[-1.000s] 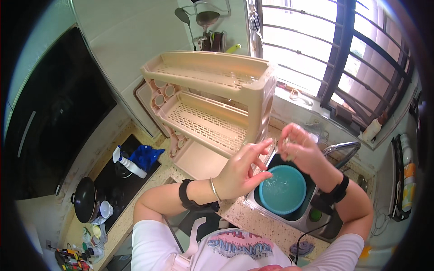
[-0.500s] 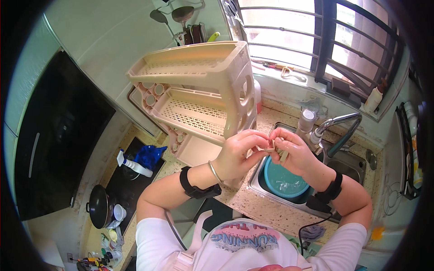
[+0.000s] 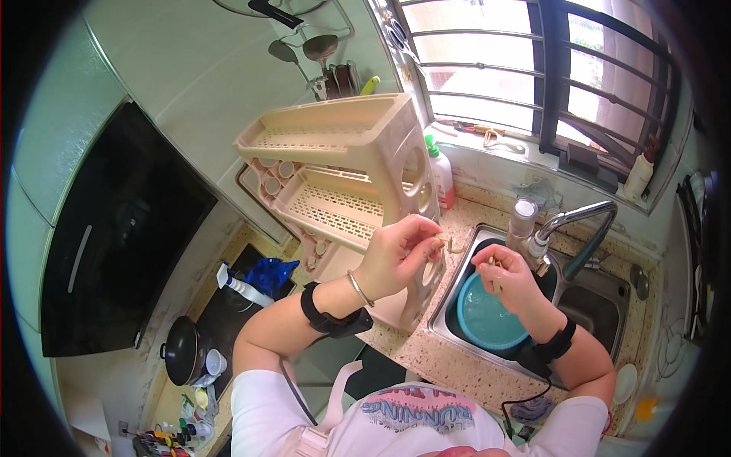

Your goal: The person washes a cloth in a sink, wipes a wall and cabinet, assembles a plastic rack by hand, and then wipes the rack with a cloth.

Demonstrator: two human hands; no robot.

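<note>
My left hand (image 3: 402, 257) is closed in a pinch on a small cream plastic piece (image 3: 449, 243), which looks like a hook, in front of the rack's side panel. Over the sink, my right hand (image 3: 509, 279) is apart from it with curled fingers; whether anything small is in them is hidden. Below the right hand a teal basin (image 3: 487, 314) with water sits in the left sink bowl. A cream plastic tiered rack (image 3: 327, 190) stands on the counter beyond my left hand, with perforated trays and round holders on its left side.
A chrome faucet (image 3: 567, 217) arches beside the steel sink (image 3: 601, 305). A pink bottle with a green pump (image 3: 440, 177) stands behind the rack. On the left are a black pan (image 3: 181, 350), a white spray bottle (image 3: 247, 289) and a blue cloth (image 3: 271, 276). Barred windows (image 3: 487, 68) lie ahead.
My hands have come apart: the left keeps the small cream piece by the rack, while the right has moved right and down over the basin. The view has shifted slightly.
</note>
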